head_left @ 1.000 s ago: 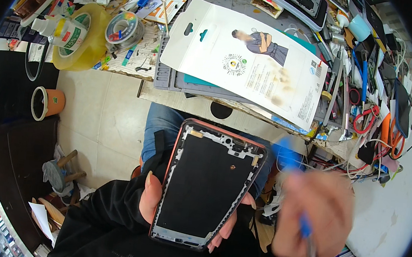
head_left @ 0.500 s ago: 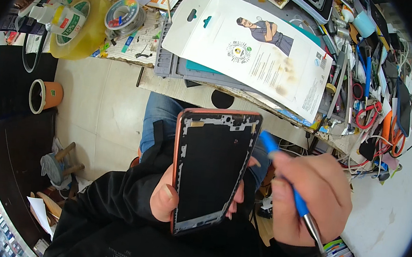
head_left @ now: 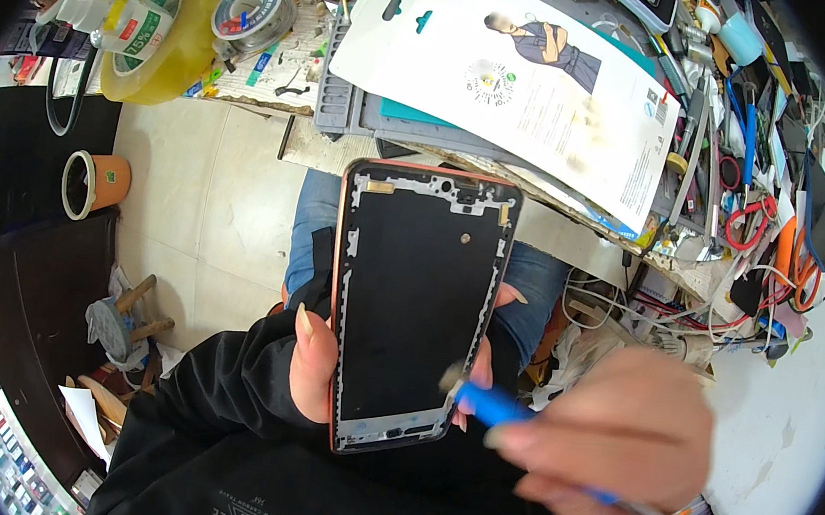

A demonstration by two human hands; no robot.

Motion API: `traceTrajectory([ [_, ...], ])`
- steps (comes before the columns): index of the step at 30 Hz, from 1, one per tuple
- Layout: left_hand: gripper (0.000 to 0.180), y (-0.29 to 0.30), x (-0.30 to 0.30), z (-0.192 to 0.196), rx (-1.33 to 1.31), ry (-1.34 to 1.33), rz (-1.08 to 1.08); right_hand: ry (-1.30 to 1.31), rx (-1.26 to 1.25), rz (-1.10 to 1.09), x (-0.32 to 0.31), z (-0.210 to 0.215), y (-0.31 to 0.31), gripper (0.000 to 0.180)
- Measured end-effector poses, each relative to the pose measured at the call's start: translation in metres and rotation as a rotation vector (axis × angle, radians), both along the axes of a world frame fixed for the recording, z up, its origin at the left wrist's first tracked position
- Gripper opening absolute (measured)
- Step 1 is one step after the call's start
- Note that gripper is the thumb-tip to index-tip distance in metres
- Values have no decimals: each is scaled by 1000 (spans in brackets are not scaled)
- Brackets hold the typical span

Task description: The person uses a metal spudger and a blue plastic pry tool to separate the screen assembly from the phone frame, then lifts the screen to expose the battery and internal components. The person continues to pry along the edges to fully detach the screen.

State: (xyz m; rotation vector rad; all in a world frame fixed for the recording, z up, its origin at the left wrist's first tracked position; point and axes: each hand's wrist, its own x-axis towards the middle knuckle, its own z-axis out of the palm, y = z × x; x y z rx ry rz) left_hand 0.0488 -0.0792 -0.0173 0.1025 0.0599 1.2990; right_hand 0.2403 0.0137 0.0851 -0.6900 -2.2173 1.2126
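Observation:
Upright in front of my body is a phone frame (head_left: 412, 308) with an orange-red edge, a black flat inside and grey-silver remnants along its border. My left hand (head_left: 312, 373) grips it from behind, thumb on the left edge and fingertips showing past the right edge. My right hand (head_left: 620, 435), blurred, pinches a blue-handled brush (head_left: 493, 404) with a metal rear end. Its brownish tip lies at the lower right border of the frame; whether it touches is hard to tell. A small round spot shows on the upper right of the black inside.
Beyond the frame stands a cluttered workbench with a white printed card (head_left: 512, 77) on a grey mat. A roll of yellow tape (head_left: 175, 52) and a solder spool (head_left: 253, 15) sit at left. Tools and red-handled scissors (head_left: 750, 225) crowd the right. An orange bin (head_left: 111, 182) stands on the floor.
The phone frame has risen and now faces me more squarely. My right hand has moved down, and the brush's front end has swung from beside the upper right edge to the lower right border.

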Motion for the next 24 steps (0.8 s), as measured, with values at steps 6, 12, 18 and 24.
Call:
traceTrajectory([
  [6,129,-5,-1,-1,-150,188,25,-59,-49,121,1,1,6,25],
  [12,119,6,-10,7,-87,370,-56,-97,235,-242,1,3,13,24],
  [18,127,18,-10,6,-96,478,48,-99,16,-11,-12,-13,-4,18],
  [24,128,19,-22,0,-41,232,28,24,83,-214,-11,-10,-2,20],
])
